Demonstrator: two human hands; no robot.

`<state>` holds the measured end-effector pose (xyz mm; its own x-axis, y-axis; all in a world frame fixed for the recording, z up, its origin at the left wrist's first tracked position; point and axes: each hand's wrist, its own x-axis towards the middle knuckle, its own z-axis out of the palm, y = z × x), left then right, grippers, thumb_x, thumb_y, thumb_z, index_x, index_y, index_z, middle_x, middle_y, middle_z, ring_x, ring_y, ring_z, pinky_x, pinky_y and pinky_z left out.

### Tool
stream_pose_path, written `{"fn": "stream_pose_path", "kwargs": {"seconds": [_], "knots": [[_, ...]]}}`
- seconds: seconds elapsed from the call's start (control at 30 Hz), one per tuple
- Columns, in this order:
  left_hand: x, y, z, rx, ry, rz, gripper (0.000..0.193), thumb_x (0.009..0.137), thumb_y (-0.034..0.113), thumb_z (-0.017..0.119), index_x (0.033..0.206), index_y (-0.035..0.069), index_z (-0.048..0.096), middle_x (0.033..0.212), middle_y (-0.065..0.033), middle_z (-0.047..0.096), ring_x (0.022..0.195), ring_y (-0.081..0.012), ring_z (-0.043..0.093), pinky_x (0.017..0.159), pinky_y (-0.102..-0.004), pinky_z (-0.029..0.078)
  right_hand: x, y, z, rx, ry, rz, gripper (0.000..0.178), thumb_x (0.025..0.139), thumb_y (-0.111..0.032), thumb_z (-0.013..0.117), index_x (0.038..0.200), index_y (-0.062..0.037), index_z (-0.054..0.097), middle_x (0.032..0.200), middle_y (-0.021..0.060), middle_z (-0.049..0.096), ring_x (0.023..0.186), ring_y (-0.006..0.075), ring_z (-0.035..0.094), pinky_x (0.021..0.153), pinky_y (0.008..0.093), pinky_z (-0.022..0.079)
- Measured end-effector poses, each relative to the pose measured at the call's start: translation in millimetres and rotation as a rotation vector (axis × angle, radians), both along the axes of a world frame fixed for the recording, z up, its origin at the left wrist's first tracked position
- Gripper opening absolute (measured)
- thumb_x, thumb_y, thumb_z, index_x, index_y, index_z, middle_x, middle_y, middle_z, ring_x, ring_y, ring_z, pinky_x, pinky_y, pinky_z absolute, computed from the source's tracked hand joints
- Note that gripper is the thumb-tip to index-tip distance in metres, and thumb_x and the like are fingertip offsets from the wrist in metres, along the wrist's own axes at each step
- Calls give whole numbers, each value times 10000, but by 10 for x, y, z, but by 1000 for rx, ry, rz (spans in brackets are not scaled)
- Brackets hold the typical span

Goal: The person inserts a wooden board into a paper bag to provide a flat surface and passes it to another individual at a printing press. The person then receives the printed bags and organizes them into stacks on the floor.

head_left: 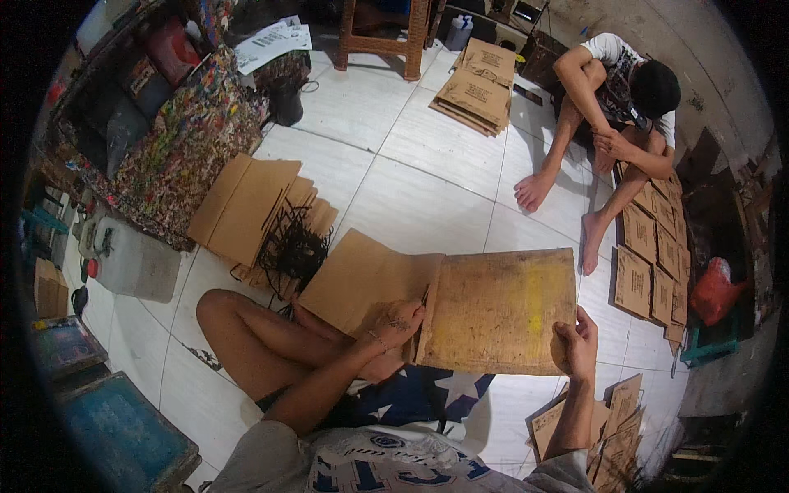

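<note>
A worn, stained brown board (501,312) with a yellow smear lies tilted over my lap. My right hand (578,341) grips its right edge, thumb on top. My left hand (400,324) is closed at the board's left edge, where a plain brown cardboard sheet (362,275) meets it. Whether those fingers pinch the board, the cardboard or something thin between them is hidden. The sheet reaches out to the left over my bent leg. Just beyond it, a heap of black cords (294,246) lies on a stack of brown cardboard pieces (246,205).
Printed brown cardboard pieces lie in a far stack (477,90), in rows at the right (649,255) and near my right arm (620,419). A person (629,99) sits far right, knees raised. A whitish jerrycan (136,259) and a blue-topped frame (123,431) stand left.
</note>
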<state>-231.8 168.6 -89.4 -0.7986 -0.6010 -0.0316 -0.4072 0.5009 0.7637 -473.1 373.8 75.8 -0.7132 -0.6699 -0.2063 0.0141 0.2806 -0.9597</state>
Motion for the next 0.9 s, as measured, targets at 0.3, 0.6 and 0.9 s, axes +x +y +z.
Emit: {"fn": "stream_pose_path", "kwargs": {"seconds": [0.3,0.6,0.9], "knots": [[62,74,-321,-388,5,-257,203,885,152,519,823,-38,552,836,-194,598,708,-320,628,587,-396,536,48,125,-136,-10,-130,-73,357,818,50,535,1169,105,514,901,87,634,695,70,532,601,217,423],[141,290,-395,-469,305,-192,143,777,160,563,862,45,567,782,-141,568,705,-289,606,565,-376,518,290,204,-344,49,-184,-19,285,870,-22,574,1148,21,523,820,55,631,620,67,532,528,203,405],[-485,567,678,-244,130,-325,308,744,189,626,948,-21,530,811,-159,564,768,-318,612,679,-379,516,1108,-96,-1433,23,-61,180,425,884,-18,588,1282,20,443,1093,81,605,993,177,567,844,265,446]]}}
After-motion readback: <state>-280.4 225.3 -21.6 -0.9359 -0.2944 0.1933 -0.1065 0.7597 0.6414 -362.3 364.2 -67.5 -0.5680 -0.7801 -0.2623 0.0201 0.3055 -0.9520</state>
